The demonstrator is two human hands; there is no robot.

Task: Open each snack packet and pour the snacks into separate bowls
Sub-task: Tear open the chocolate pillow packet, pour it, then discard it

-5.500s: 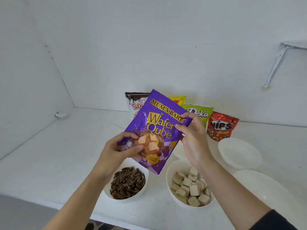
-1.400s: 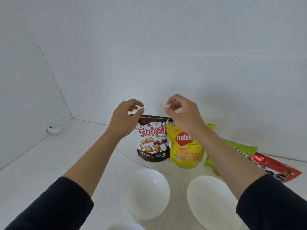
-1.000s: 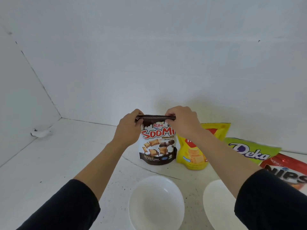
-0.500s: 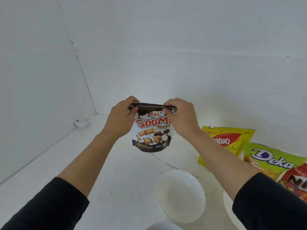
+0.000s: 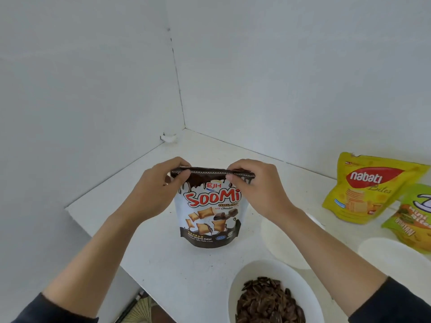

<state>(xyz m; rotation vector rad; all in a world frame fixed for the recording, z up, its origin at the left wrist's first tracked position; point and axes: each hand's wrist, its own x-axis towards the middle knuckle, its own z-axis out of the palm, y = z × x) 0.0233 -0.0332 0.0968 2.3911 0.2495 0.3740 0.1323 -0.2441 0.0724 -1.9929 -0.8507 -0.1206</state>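
- Nearest the person: a white bowl (image 5: 300, 283) holding dark striped seeds, at the front edge of the white table (image 5: 186, 276). That one is filled and wants nothing further.
- Just behind it, to the right: two empty white bowls. One (image 5: 277, 243) is partly hidden by the right forearm, the other (image 5: 391, 255) sits further right. Either would take the next pour.
- Mid-table: the Soomi packet (image 5: 210, 215) is upright, label facing the person, its top seal intact. Whether its base rests on the table, I cannot tell.
- Left hand (image 5: 154, 190): fingers curled, pinching the left end of the top seal. Right hand (image 5: 258, 190): curled likewise, pinching the seal right of centre.
- Judgement: the step is opening this packet. It should go best with the pinches close together at a tear notch, one hand drawing toward the body and the other away, and the pouch kept upright.
- Risk: a sudden rip may scatter pieces, so tear slowly.
- Farther right: a yellow Nabati packet (image 5: 363, 190) and a green packet (image 5: 412, 217) lean back, apparently unopened.
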